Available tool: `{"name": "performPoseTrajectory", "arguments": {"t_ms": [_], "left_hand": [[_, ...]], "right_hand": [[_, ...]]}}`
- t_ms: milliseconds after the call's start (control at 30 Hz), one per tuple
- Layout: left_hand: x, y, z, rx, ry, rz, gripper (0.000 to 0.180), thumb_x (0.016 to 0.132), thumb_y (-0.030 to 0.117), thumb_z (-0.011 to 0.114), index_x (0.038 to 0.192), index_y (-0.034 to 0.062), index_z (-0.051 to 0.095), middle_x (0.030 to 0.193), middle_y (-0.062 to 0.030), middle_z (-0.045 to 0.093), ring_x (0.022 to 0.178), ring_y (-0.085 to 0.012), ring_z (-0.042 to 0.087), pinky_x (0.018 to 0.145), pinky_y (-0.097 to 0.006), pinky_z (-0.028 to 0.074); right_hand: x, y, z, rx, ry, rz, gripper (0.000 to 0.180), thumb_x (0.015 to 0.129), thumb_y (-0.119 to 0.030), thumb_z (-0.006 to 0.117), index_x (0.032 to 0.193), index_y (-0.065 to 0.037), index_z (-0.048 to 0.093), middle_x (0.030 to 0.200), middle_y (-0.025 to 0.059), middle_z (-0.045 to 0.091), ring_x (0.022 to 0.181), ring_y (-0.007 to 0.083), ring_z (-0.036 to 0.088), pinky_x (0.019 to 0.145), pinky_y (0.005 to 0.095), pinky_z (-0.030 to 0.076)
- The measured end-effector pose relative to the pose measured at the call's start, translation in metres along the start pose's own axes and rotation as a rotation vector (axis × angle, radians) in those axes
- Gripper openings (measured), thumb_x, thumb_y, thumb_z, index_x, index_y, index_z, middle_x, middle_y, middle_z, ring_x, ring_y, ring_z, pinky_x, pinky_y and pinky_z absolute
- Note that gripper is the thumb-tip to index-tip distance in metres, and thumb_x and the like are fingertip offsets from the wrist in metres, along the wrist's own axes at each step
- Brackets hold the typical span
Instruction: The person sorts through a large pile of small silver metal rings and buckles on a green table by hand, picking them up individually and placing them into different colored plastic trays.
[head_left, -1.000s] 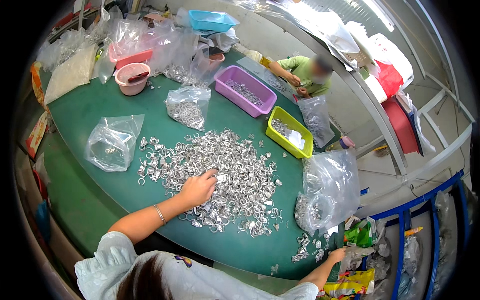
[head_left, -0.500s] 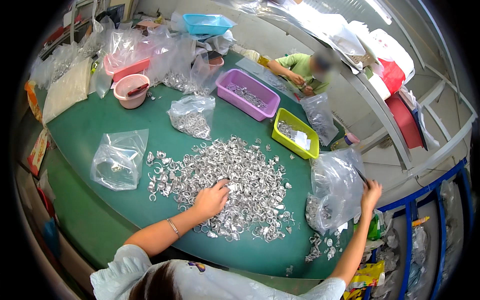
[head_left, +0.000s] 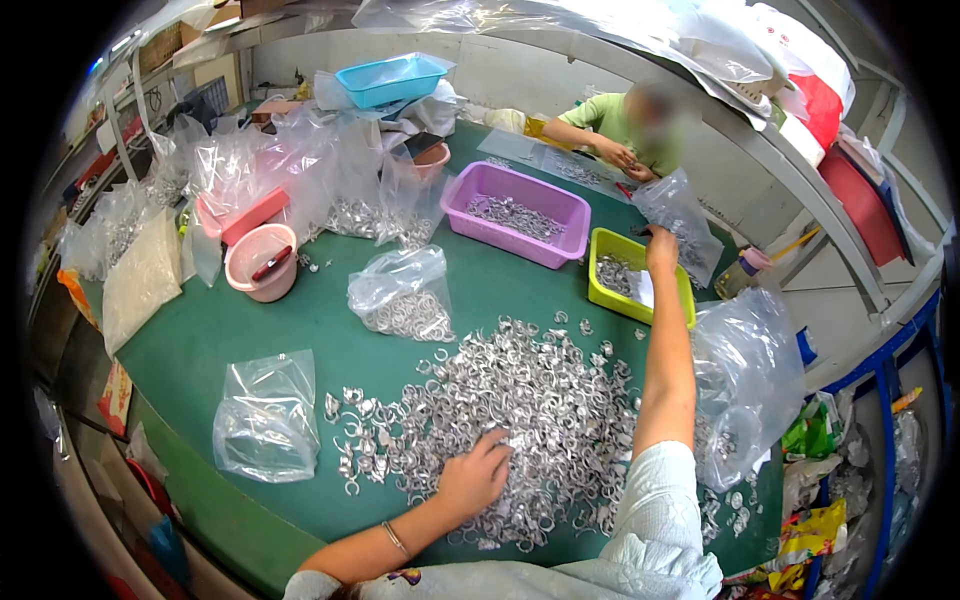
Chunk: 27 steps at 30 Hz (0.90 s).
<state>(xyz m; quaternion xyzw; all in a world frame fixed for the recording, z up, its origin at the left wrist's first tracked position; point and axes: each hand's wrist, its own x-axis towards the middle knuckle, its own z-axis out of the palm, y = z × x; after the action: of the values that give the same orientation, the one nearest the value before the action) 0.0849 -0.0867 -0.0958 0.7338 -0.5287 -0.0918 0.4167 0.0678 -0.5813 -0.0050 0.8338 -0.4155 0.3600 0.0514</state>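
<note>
Since half a sec ago, right hand (head_left: 661,250) is reaching far out from the big bag at the table's right edge to the clear bag (head_left: 680,222) beside the yellow tray (head_left: 605,292); its fingers are closing on that bag's edge. Left hand (head_left: 476,475) is resting w/ fingers spread loosely on the pile of metal rings (head_left: 510,420), mid-table toward the near edge, gripping nothing I can make out. Purple bin (head_left: 520,215) is sitting just behind the yellow tray, pink bucket (head_left: 262,262) well off toward the left edge. Across the table (head_left: 260,335), at the far right corner, another person (head_left: 620,130) is working w/ both hands.
</note>
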Motion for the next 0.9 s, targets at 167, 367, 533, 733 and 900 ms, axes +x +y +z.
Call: {"name": "performPoseTrajectory", "arguments": {"t_ms": [167,367,533,733,900], "left_hand": [[0.000,-0.001,0.000,-0.023,-0.017,-0.013,0.016,0.079,0.014,0.059,0.094,0.0106,0.060,0.115,-0.0027,0.055,0.054,-0.0278,0.061,0.049,-0.037,0.050],[0.002,-0.002,0.002,-0.015,-0.053,-0.033,0.018,0.079,0.015,0.059,0.097,0.0106,0.059,0.117,-0.0025,0.054,0.055,-0.0274,0.061,0.049,-0.037,0.050],[0.002,0.001,-0.002,0.001,-0.056,-0.046,0.018,0.079,0.015,0.058,0.097,0.0108,0.059,0.117,-0.0028,0.054,0.056,-0.0277,0.061,0.050,-0.038,0.050],[-0.001,0.001,-0.006,0.011,-0.045,-0.023,0.017,0.079,0.015,0.058,0.096,0.0098,0.058,0.117,-0.0049,0.053,0.057,-0.0294,0.061,0.052,-0.038,0.050],[0.006,0.000,0.003,0.027,-0.083,-0.053,0.016,0.077,0.011,0.060,0.093,0.0101,0.061,0.114,-0.0065,0.056,0.067,-0.0294,0.063,0.057,-0.037,0.052]], "right_hand": [[-0.014,-0.001,0.069,0.131,0.001,-0.026,0.021,0.075,-0.002,0.058,0.094,-0.003,0.066,0.091,0.0200,0.063,0.086,0.0380,0.059,0.077,0.0425,0.046],[-0.025,0.009,0.088,0.038,-0.152,0.005,0.023,0.076,0.002,0.050,0.094,-0.003,0.064,0.104,0.0191,0.060,0.094,0.0377,0.057,0.079,0.0431,0.046],[-0.025,0.000,0.087,-0.003,-0.259,0.007,0.027,0.076,0.005,0.050,0.099,-0.003,0.061,0.123,0.0184,0.048,0.101,0.0367,0.055,0.083,0.0426,0.045],[-0.021,-0.004,0.081,0.022,-0.225,-0.042,0.033,0.075,0.003,0.051,0.107,-0.003,0.057,0.131,0.0189,0.041,0.106,0.0380,0.051,0.089,0.0428,0.044],[-0.048,0.029,0.046,0.141,-0.339,-0.055,0.030,0.076,-0.005,0.057,0.105,0.001,0.058,0.106,0.0222,0.059,0.101,0.0382,0.054,0.089,0.0403,0.043]]}}
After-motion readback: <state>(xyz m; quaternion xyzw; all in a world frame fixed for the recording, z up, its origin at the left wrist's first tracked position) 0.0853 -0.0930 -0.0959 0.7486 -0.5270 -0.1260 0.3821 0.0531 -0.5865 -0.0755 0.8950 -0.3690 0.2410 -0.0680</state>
